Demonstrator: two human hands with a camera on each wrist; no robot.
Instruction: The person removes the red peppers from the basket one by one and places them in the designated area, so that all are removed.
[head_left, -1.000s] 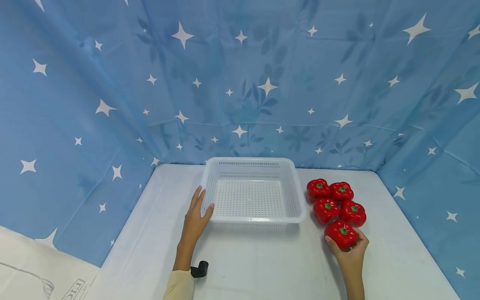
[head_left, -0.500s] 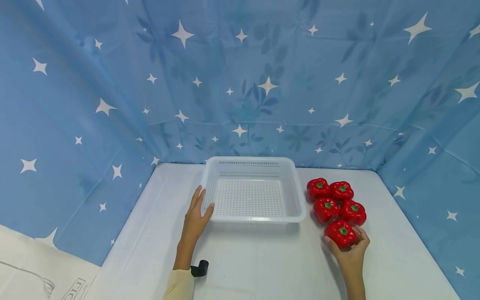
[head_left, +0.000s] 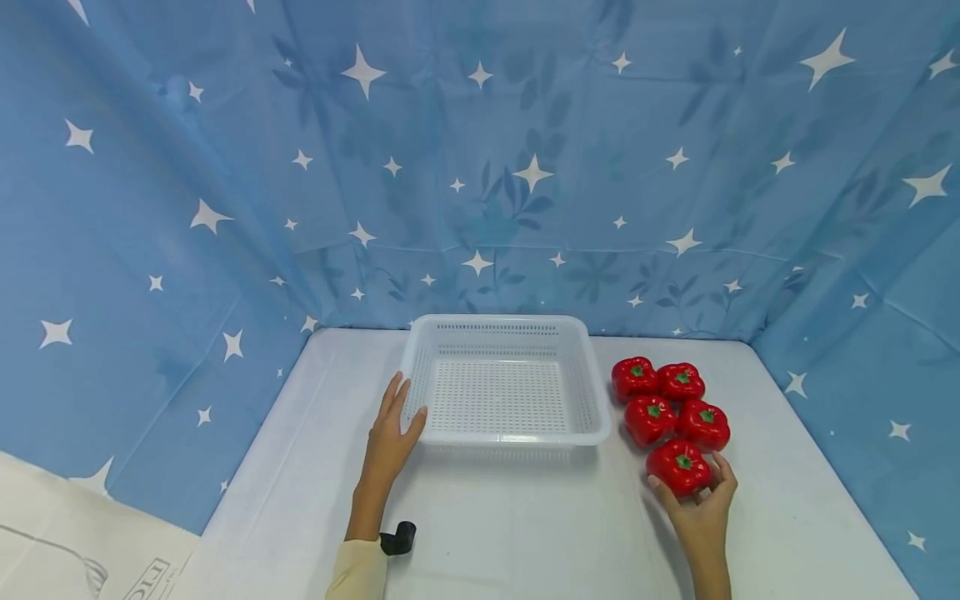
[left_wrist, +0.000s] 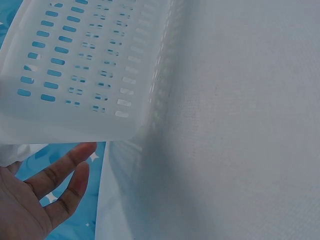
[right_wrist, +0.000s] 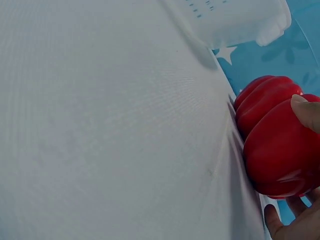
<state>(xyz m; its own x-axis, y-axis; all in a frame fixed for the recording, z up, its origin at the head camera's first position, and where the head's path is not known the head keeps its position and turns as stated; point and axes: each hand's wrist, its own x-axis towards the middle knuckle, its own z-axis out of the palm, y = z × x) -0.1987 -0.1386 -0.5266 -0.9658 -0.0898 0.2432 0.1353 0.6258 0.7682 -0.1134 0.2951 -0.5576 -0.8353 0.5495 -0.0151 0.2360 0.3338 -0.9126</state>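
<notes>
A white perforated plastic basket (head_left: 498, 439) stands at the back of the white table. My left hand (head_left: 388, 437) is at its front left corner, fingers spread along the left side and thumb at the front rim. In the left wrist view, two fingers (left_wrist: 75, 187) of that hand lie just below the basket wall (left_wrist: 65, 120). On the right, my right hand (head_left: 703, 508) holds the nearest red bell pepper (head_left: 679, 468), thumb on its left side and fingers around the right. The right wrist view has the thumb (right_wrist: 307, 112) against that pepper (right_wrist: 280, 150), the fingers lower down.
Several more red bell peppers (head_left: 651, 419) sit close together behind the held one, right of the basket. A blue curtain (head_left: 480, 167) with white stars hangs behind and beside the table (head_left: 525, 533). A black wrist camera (head_left: 398, 538) is strapped to the left wrist.
Almost nothing moves: both hands, the basket and the peppers keep their places, with only a very slight shift of the whole head view.
</notes>
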